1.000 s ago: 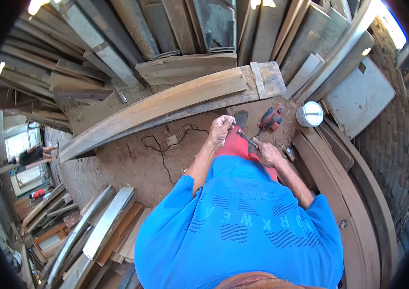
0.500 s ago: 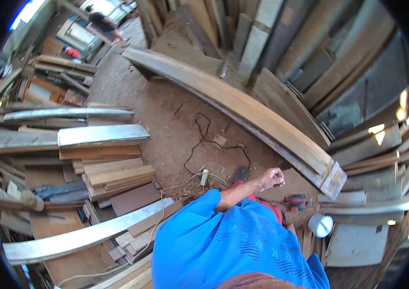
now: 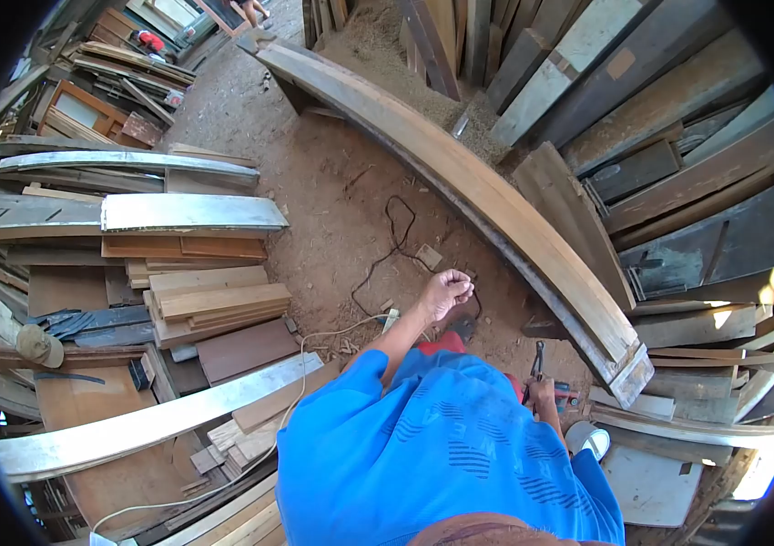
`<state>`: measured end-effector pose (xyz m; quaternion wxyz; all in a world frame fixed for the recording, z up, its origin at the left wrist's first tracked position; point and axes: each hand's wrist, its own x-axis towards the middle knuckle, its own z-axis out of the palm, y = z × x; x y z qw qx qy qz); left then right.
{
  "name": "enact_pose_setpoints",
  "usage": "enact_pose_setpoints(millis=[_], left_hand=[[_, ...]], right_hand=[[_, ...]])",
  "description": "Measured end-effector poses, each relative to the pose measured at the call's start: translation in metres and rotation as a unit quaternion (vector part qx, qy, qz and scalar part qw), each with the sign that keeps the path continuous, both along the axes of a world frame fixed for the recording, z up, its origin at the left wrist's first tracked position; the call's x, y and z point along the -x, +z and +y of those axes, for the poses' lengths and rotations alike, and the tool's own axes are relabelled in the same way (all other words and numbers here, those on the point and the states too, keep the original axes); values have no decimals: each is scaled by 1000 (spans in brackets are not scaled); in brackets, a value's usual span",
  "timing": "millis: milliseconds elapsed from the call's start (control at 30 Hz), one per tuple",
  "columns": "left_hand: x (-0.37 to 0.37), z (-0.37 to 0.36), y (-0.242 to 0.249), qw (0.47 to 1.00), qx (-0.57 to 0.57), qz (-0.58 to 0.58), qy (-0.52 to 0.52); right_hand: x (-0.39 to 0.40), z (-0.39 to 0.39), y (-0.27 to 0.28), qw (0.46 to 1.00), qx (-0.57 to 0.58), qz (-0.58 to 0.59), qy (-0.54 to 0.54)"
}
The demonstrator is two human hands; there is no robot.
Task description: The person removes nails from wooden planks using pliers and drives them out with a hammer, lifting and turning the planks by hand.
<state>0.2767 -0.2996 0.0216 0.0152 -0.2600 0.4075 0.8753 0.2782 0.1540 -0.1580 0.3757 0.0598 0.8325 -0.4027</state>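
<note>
My left hand [image 3: 449, 293] is held out over the dirt floor, its fingers curled and tips together; whether anything small lies between them is hidden. My right hand [image 3: 543, 391], low at my right side, grips a slim dark metal tool [image 3: 538, 357] whose head points up and away from me. Ahead of both hands, a long wooden plank [image 3: 460, 189] rests on a raised beam running diagonally across the floor. Neither hand touches it. Close behind the right hand, a red power tool [image 3: 567, 395] sits on the ground.
Stacked boards [image 3: 223, 309] and a long pale plank [image 3: 159, 419] lie on the left. Upright timber [image 3: 578, 73] leans at the back right. A dark cord [image 3: 393, 241] crosses the floor. A white bucket [image 3: 589, 440] stands at my right. Another person [image 3: 249, 11] is far off.
My left hand has moved left and away from the plank. My right hand has come into clearer view with the dark tool raised. The camera view has shifted.
</note>
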Motion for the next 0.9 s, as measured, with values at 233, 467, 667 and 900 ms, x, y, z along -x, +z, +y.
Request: enact_pose_setpoints(millis=[233,467,667,900], left_hand=[[-14,-58,-9,990,76,-87,-81],[-56,-426,124,881,15,136,453],[-38,-417,81,819,356,-94,440],[108,-68,-17,577,802,7,-152]], right_hand=[[2,-46,74,989,-63,-118,-67],[-10,18,25,996,-53,69,11],[-35,-15,47,983,-97,-32,-154],[-85,-49,77,928,-103,-174,-314]])
